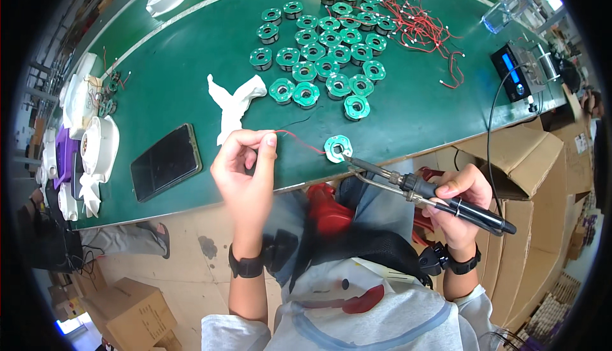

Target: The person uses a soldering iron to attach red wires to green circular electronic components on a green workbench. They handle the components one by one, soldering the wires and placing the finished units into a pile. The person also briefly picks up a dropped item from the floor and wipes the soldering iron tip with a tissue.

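Observation:
Between finger and thumb, my left hand (pixel 245 166) pinches a thin red wire (pixel 294 137). The wire runs right to a green ring-shaped circuit board (pixel 329 142) lying near the table's front edge; a dark wire end curves up beside it. My right hand (pixel 464 199) is closed around a black soldering iron (pixel 417 185) with a metal feed tube along its side. The iron's tip touches or nearly touches the board's right side; the exact contact is too small to tell. Beyond the board stand several similar green ring boards on coil bodies (pixel 326 67).
A tangle of red wires (pixel 414 19) lies at the back right, near the soldering station (pixel 515 73) and its cable. A phone (pixel 166 163) and a crumpled white cloth (pixel 233 105) lie left. White housings (pixel 99 147) line the left edge. Cardboard boxes (pixel 529 223) stand below right.

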A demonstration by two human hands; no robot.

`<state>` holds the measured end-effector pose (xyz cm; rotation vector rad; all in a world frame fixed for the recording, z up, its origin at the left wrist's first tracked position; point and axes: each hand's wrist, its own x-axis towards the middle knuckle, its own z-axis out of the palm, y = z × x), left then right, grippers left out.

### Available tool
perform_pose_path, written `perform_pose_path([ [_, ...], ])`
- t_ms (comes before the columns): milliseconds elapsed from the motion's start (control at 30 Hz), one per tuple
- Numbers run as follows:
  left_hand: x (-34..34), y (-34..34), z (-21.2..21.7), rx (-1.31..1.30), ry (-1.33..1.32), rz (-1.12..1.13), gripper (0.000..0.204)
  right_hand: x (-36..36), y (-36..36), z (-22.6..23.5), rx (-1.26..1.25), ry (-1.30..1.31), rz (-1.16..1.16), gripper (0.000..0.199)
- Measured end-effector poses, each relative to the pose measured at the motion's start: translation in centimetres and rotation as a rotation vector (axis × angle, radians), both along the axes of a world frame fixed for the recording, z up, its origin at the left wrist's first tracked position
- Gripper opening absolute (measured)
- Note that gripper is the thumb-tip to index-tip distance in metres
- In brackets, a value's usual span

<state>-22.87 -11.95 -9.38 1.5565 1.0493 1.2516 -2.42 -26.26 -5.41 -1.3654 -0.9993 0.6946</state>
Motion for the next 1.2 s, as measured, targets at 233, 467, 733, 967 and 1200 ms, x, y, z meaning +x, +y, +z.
perform_pose_path([
  [233,0.0,-0.1,-0.5,-0.020,-0.059,0.024,0.006,-1.1,0.6,0.3,-0.005,-0.112,-0.022,0.021],
  [467,-0.5,-0.1,-0.6,0.000,0.022,-0.016,0.004,-1.3,0.8,0.1,-0.035,-0.146,0.003,0.021],
  [733,-0.4,-0.1,-0.5,-0.010,0.008,-0.003,0.003,-1.5,1.0,0.0,-0.046,-0.129,0.006,0.022],
  [967,-0.7,-0.2,-0.5,-0.001,-0.013,-0.007,0.005,-1.4,0.8,-0.1,0.014,-0.025,0.002,0.022],
  [1200,0.1,-0.4,2.0,-0.063,-0.218,0.002,0.006,1.2,-1.6,1.2,0.347,0.185,-0.164,0.021],
])
